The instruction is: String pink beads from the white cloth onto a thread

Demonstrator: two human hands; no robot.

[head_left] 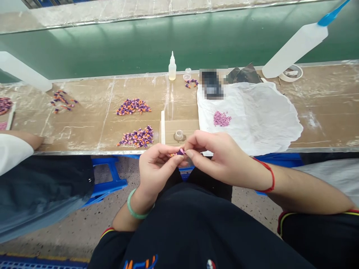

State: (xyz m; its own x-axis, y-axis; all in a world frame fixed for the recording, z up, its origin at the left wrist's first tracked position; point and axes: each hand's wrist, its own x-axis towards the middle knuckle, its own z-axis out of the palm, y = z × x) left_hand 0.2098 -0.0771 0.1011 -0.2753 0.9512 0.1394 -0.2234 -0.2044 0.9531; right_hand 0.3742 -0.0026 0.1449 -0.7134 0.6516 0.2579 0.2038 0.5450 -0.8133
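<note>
Between thumb and fingers, my left hand (158, 164) pinches a small purple, orange and pink figure piece (180, 152) at the table's front edge. My right hand (214, 149) meets it from the right, its thumb and forefinger pinched together at the piece's end. Whatever lies between those right fingertips is too small to make out. Just beyond the hands, a small clear cup (178, 135) sits on a cardboard piece (171, 127). Two heaps of similar pieces, a near heap (138, 137) and a far heap (134, 106), lie to the left. Tiny pink bits (222, 118) rest on a white cloth (260, 116) to the right.
A dropper bottle (172, 69) and a small clear jar (187, 74) stand at the back. Large white bottles (297, 50) lean at both sides, near a tape roll (291, 73). At left, a co-worker's arm (22, 144) reaches the table beside more pieces (63, 101).
</note>
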